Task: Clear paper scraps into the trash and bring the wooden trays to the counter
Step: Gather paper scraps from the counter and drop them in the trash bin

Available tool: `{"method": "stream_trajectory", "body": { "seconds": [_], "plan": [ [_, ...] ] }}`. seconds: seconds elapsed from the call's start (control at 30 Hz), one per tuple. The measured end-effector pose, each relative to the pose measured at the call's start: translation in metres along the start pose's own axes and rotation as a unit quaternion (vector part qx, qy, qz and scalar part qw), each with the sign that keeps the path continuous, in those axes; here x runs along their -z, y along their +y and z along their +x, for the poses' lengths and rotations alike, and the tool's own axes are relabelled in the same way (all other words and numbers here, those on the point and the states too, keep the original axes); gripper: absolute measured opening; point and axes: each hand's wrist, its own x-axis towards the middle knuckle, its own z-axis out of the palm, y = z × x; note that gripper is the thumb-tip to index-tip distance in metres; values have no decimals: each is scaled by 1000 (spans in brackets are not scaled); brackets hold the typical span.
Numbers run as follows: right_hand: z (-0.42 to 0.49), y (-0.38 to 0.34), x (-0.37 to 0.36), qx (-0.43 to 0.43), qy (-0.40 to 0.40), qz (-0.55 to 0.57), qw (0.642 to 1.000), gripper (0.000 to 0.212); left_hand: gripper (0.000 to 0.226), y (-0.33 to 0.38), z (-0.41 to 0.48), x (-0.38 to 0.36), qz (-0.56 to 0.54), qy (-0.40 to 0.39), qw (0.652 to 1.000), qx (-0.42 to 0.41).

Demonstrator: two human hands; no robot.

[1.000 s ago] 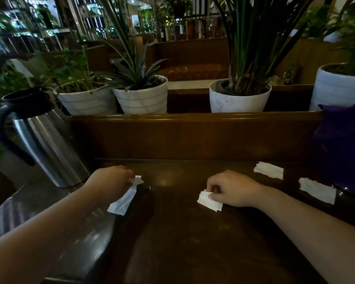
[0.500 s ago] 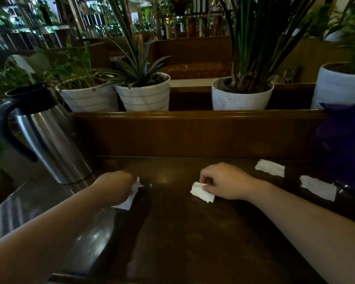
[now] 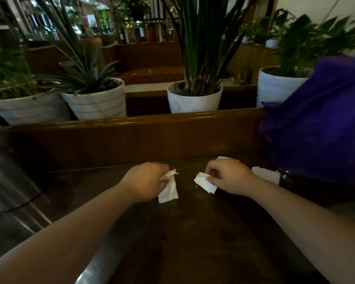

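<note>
My left hand (image 3: 146, 184) is closed around a white paper scrap (image 3: 169, 190) that hangs down from its fingers over the dark wooden table (image 3: 193, 242). My right hand (image 3: 228, 177) pinches a second white scrap (image 3: 204, 182) between thumb and fingers. The two hands are close together near the table's far edge. Another scrap (image 3: 266, 174) lies on the table just right of my right hand. A sliver of one more scrap (image 3: 223, 158) peeks out behind that hand's knuckles. No wooden tray and no trash bin is in view.
A steel thermos jug (image 3: 6, 181) stands at the left edge. A purple cloth bundle (image 3: 320, 124) fills the right side. A wooden partition (image 3: 131, 138) backs the table, with several potted plants in white pots (image 3: 194, 99) on the ledge behind it.
Both hands have moved toward the right and farther back, each keeping its scrap. My right hand now covers most of the nearer loose scrap. The view has swung right, pushing the jug to the edge.
</note>
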Motion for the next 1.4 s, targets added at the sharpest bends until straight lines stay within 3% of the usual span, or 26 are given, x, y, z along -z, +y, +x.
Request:
{"method": "stream_trajectory", "body": {
  "seconds": [0.13,0.3,0.57,0.8,1.0,1.23,1.4],
  "plan": [
    [-3,27,4,-62,69,33,995,8,10,20,14,-4,-9,18,999,-27],
    [0,55,3,-125,115,27,985,17,10,32,21,-2,-21,32,999,-22],
    [22,72,5,-162,38,-8,986,40,18,37,23,0,-19,19,1000,-1],
    [13,71,6,-144,72,10,987,7,17,45,24,-3,-19,31,999,6],
    [-33,97,22,-170,148,45,973,10,11,51,27,-5,-33,48,998,-10],
    [-50,120,20,-231,57,-25,971,20,18,66,34,-14,-48,42,998,-25],
    [-50,117,18,-237,69,-26,969,9,16,67,34,-19,-38,48,997,-36]
  ]
}}
